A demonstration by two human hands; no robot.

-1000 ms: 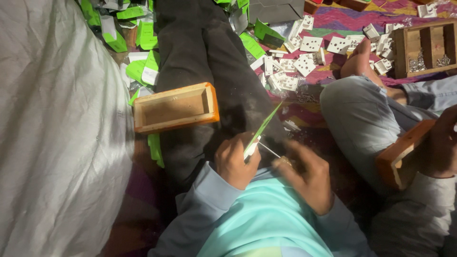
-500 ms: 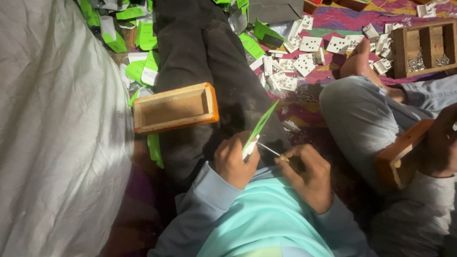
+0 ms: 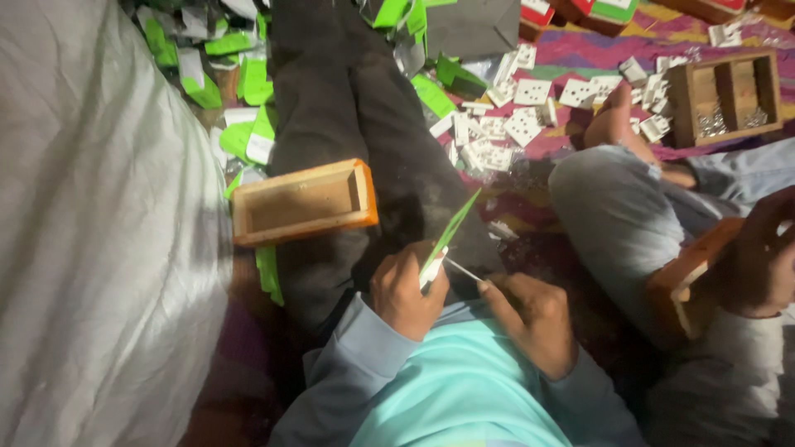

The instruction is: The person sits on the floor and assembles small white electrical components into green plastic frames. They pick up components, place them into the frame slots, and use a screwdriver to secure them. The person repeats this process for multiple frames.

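While the thin green-and-white cardboard sleeve (image 3: 445, 242) is pinched at its lower end by the left hand (image 3: 406, 291), its flimsy, easily creased flap is teased by the right hand (image 3: 530, 319), fingertips closed.

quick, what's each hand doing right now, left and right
Left hand: closed on a green and white card packet.
Right hand: fingers pinched on a thin white strip at the packet's lower end.

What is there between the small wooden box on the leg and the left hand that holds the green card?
In the head view, only the dark trouser leg lies between the wooden box and the left hand gripping the green card.
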